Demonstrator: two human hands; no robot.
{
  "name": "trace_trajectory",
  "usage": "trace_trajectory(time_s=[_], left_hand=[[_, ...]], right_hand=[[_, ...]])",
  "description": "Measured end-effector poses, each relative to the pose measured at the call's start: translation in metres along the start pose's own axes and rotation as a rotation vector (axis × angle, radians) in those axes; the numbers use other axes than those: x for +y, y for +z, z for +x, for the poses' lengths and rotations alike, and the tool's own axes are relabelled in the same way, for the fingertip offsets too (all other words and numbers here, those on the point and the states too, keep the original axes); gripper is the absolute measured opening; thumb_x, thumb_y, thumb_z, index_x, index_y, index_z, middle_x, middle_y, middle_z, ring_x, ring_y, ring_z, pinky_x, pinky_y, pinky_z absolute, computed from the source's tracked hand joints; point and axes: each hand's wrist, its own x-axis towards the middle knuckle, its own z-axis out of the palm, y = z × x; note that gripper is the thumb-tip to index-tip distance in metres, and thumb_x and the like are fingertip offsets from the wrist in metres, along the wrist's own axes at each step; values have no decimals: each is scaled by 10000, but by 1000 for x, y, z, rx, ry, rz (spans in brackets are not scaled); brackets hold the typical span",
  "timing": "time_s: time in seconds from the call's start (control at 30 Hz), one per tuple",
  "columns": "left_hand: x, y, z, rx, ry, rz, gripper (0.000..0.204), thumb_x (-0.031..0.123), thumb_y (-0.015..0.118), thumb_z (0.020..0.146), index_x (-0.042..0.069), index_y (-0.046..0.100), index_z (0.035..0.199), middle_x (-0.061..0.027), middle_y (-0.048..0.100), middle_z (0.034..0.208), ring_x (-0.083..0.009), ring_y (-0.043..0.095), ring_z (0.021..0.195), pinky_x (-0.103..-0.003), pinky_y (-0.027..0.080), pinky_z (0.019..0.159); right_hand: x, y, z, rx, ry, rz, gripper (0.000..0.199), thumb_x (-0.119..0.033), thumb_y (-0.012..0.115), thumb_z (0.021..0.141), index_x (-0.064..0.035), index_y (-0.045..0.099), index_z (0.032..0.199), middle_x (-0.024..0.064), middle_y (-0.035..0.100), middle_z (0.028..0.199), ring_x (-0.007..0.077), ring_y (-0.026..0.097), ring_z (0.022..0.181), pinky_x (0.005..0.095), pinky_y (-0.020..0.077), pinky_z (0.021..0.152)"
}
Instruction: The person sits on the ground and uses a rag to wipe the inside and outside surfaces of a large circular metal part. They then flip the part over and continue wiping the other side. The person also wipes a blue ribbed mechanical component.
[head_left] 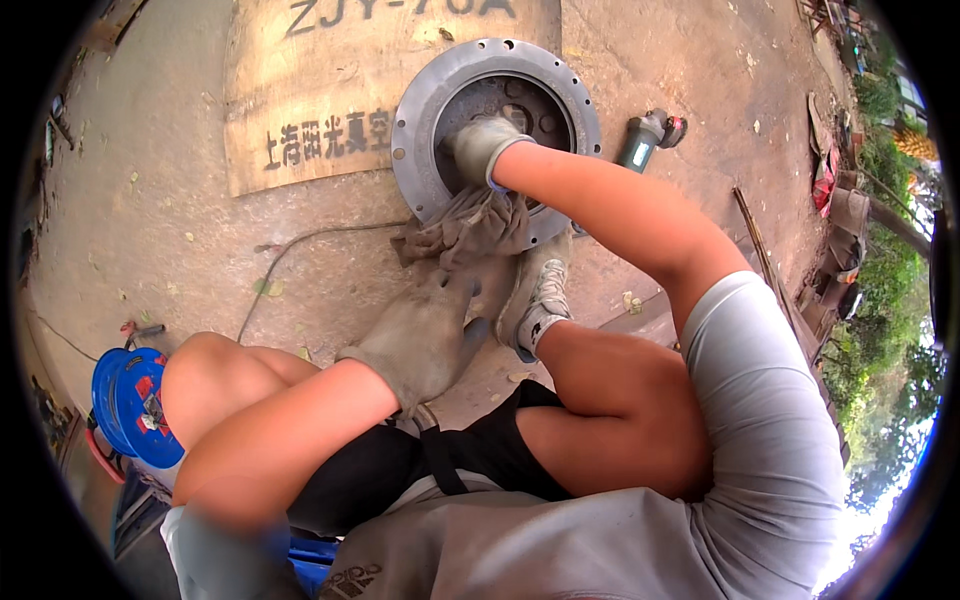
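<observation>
A round grey metal housing (415,170) with a wide flange and bolt holes lies on the ground ahead of me. My right hand (482,147), in a grey work glove, reaches down into its hollow; the fingers are hidden there. A crumpled brown-grey rag (465,228) drapes over the near rim, just below the right wrist. My left hand (425,328), in a dirty grey glove, is just short of the rag's near edge. Its thumb stands apart from the outstretched fingers, and I see nothing in its palm.
Under the housing's left side lies a printed plywood board (310,90). An angle grinder (645,140) rests to the right of the flange. A dark cable (290,245) curves across the ground. At my left is a blue cable reel (135,405); my shoe (540,295) stands near the housing.
</observation>
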Motion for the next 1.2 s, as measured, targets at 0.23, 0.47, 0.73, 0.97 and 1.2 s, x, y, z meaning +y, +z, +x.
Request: trace_trajectory(time_s=[0.23, 0.47, 0.73, 0.97, 1.2], left_hand=[[6, -15, -10, 49, 74, -10, 392, 244, 696, 1023, 5, 599, 1317, -254, 632, 1288, -460, 655, 1190, -530, 532, 1013], [-1, -2, -4, -1, 101, -10, 396, 232, 706, 1014, 18, 603, 1330, -252, 651, 1264, -454, 664, 1164, -529, 532, 1000], [9, 3, 3, -89, 114, 33, 391, 224, 694, 1022, 22, 600, 1343, -251, 654, 1239, -452, 669, 1144, -521, 541, 983], [20, 0, 8, -121, 137, 74, 407, 243, 674, 1035, 20, 582, 1363, -255, 635, 1245, -460, 659, 1137, -528, 534, 981], [16, -11, -6, -17, 238, 178, 398, 233, 658, 1031, 18, 588, 1358, -237, 628, 1273, -449, 648, 1146, -518, 538, 983]], right_hand=[[12, 53, 26, 124, -83, 42, 363, -207, 643, 991, -73, 713, 1320, 221, 760, 1254, 362, 755, 1161, 474, 612, 976], [-10, 69, -6, 319, 60, 431, 403, -69, 543, 1025, -63, 579, 1426, 206, 733, 1279, 330, 702, 1239, 384, 552, 1037], [11, 44, -4, 84, -45, 337, 547, -168, 605, 1002, -24, 499, 1518, 268, 734, 1166, 424, 744, 1128, 507, 594, 937], [-6, -14, 1, -95, 30, -110, 263, -223, 745, 937, -109, 842, 1152, 127, 824, 1140, 314, 790, 1086, 429, 628, 903], [9, 23, 25, 8, 45, 104, 390, -334, 640, 1000, -63, 814, 1219, 191, 782, 1264, 349, 737, 1217, 446, 575, 1024]])
